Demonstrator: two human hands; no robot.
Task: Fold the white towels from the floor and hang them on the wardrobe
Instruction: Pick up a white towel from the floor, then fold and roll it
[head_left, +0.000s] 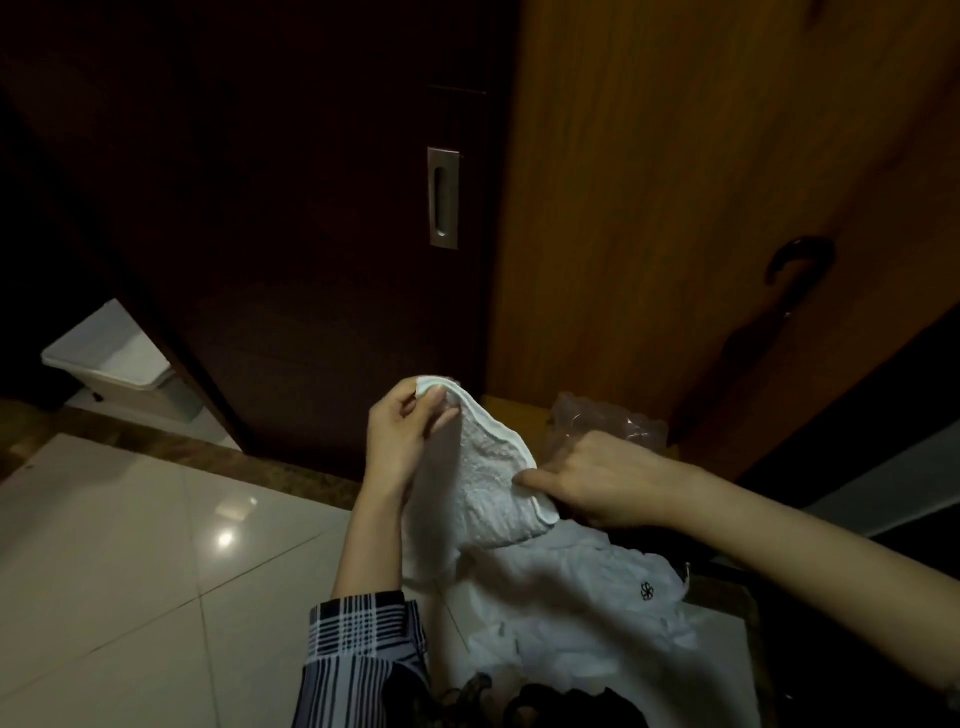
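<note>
A white towel (493, 478) hangs between my two hands in front of the wardrobe. My left hand (402, 436) pinches its upper corner, raised near the dark sliding door (311, 234). My right hand (602, 480) grips the towel's hem lower and to the right, thumb on the cloth. More white towels (582, 613) lie heaped on the floor below, one with a small black flower mark (647, 591). The brown wooden wardrobe door (701, 208) stands open on the right.
A metal recessed handle (443, 197) sits in the dark door. A dark hook handle (795, 265) is on the brown door. A white bin (119, 358) stands at the left. Crumpled clear plastic (608, 426) lies behind my right hand. Glossy floor tiles (156, 545) spread to the left.
</note>
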